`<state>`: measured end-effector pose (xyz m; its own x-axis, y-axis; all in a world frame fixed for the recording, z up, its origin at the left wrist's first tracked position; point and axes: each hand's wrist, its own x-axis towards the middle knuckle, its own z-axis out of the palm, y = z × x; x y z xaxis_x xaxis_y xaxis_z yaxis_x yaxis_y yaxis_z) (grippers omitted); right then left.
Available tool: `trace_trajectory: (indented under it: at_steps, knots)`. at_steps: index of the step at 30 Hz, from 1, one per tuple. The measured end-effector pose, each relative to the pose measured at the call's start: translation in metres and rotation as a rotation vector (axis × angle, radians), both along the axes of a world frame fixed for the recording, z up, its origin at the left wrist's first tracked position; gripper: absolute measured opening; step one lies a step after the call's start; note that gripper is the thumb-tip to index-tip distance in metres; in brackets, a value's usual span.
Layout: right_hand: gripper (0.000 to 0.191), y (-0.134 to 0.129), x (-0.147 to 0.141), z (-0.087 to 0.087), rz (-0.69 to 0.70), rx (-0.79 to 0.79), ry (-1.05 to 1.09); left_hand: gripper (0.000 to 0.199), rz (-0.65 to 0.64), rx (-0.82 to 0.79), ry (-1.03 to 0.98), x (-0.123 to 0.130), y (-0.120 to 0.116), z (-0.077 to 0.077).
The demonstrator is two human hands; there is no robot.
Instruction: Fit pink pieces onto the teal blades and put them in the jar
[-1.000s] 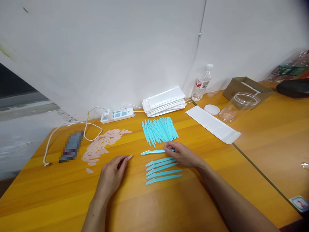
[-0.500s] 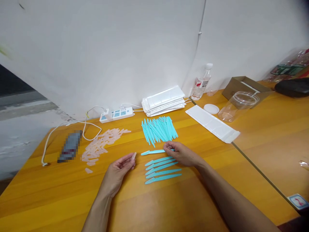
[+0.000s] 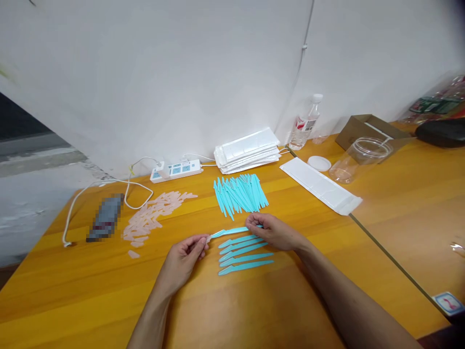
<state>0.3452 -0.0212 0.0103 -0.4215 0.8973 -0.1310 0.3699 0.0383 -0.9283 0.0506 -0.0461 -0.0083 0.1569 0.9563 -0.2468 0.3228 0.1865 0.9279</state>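
My right hand (image 3: 271,230) pinches the handle end of a turquoise plastic stick (image 3: 232,231). Between the fingers of my left hand (image 3: 188,254) is a small clear pinkish cap (image 3: 208,238), which meets the left tip of that stick. How far the cap covers the tip is too small to tell. Several turquoise sticks (image 3: 245,267) lie in a column just below my right hand. Behind it is a larger pile of turquoise sticks (image 3: 241,194). A spread of pinkish caps (image 3: 154,213) lies to the left.
Along the wall stand a power strip (image 3: 176,170) with white cables, stacked white packets (image 3: 249,150) and a water bottle (image 3: 305,123). One white packet (image 3: 319,185), a round lid (image 3: 319,163), a clear jar (image 3: 358,160) and a cardboard box (image 3: 366,128) are at the right. A blurred-out dark object (image 3: 105,218) lies left.
My left hand has moved slightly right with the cap, which now meets the stick's tip; before, there was a gap between them. My right hand has stayed almost still.
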Motion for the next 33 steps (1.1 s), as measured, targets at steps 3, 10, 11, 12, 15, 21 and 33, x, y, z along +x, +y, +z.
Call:
trace_trajectory:
  at_steps: [3,10,11,12,15,21,33]
  knots:
    - [0.032,0.000,0.001,0.000,0.004,0.009,0.001,0.051,-0.004,0.014,0.019,0.001,-0.001,0.002]
    - [0.031,-0.003,-0.007,-0.001,0.051,0.005,0.047,0.045,-0.043,0.094,0.032,0.018,-0.005,0.004]
    - [0.030,-0.004,-0.007,0.001,0.065,-0.002,0.051,0.043,-0.067,0.138,0.053,0.021,-0.007,0.006]
    - [0.030,-0.005,-0.007,0.002,0.082,-0.019,0.052,0.039,-0.100,0.190,0.084,0.023,-0.009,0.009]
    - [0.032,-0.006,0.001,0.009,0.183,-0.121,0.027,0.030,-0.245,0.345,0.229,0.026,-0.022,0.019]
    - [0.040,0.004,0.020,0.006,-0.063,0.010,-0.052,0.031,-0.363,0.793,0.606,0.031,-0.063,0.011]
    - [0.031,0.026,0.024,-0.009,-0.500,0.274,-0.556,0.031,-0.023,0.740,0.751,-0.025,-0.054,0.019]
